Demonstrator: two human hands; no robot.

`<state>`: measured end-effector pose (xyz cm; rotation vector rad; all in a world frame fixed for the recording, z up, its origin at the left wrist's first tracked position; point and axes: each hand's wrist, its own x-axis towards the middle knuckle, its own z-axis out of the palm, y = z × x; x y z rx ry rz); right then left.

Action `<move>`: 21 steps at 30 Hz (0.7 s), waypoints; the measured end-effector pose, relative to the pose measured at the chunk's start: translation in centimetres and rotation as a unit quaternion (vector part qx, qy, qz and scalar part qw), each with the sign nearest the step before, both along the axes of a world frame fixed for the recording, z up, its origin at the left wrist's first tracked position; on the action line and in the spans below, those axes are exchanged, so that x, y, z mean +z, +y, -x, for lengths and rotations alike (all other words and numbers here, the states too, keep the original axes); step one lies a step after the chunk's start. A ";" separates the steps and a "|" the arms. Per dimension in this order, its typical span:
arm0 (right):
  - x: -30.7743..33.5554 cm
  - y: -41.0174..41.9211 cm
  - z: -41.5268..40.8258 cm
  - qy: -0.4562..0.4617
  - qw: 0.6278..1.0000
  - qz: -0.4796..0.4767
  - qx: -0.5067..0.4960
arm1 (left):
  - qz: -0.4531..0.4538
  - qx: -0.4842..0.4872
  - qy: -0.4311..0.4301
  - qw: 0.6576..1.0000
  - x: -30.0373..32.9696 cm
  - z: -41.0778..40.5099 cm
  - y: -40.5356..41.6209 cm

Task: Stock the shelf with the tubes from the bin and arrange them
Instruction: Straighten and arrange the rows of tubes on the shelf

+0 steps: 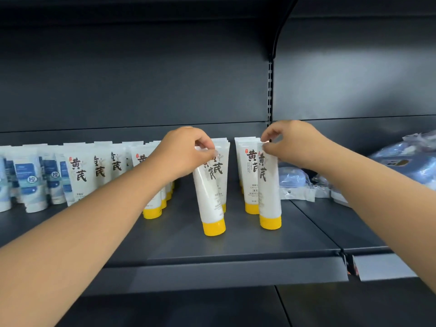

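The left hand (186, 152) is held palm down over the dark shelf (236, 241), with its fingers curled and its fingertips pinched on the crimped top edge of a white tube (208, 192) with a yellow cap. This tube is stood cap down on the shelf and is tilted, its top leaning to the left and its cap set to the right. The right hand (292, 143) is likewise curled, and the top edge of a second white tube (267, 185) is pinched between its thumb and forefinger. This second tube is stood almost upright on its yellow cap, just in front of a short row of matching tubes (245, 161).

Both forearms are stretched forward from the lower corners of the view and are angled inward, so that the two hands are brought level with each other above the middle of the shelf, well apart.

More matching tubes (80, 171) are lined up in rows behind the left forearm, and blue-and-white tubes (28, 180) are ranged at the far left. Blue packets in clear wrapping (401, 161) are piled on the adjoining shelf at the right.
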<state>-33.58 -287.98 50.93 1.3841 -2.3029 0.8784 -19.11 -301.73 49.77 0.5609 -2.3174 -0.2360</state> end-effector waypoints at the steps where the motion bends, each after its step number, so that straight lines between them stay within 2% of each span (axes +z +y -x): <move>1: 0.1 0.0 0.2 -0.006 1.000 -0.003 0.000 | -0.003 -0.002 0.002 1.000 0.0 -0.1 -0.1; 9: -0.1 0.5 0.5 -0.154 0.987 0.012 0.051 | -0.121 -0.075 -0.016 0.990 0.9 -0.4 0.4; 16: -0.5 0.4 1.0 -0.249 0.965 0.044 0.065 | -0.165 -0.034 -0.071 0.983 1.2 -1.0 0.3; 21: -0.5 0.4 0.8 -0.278 0.955 0.068 0.076 | -0.163 -0.015 -0.067 0.984 1.9 -2.0 0.0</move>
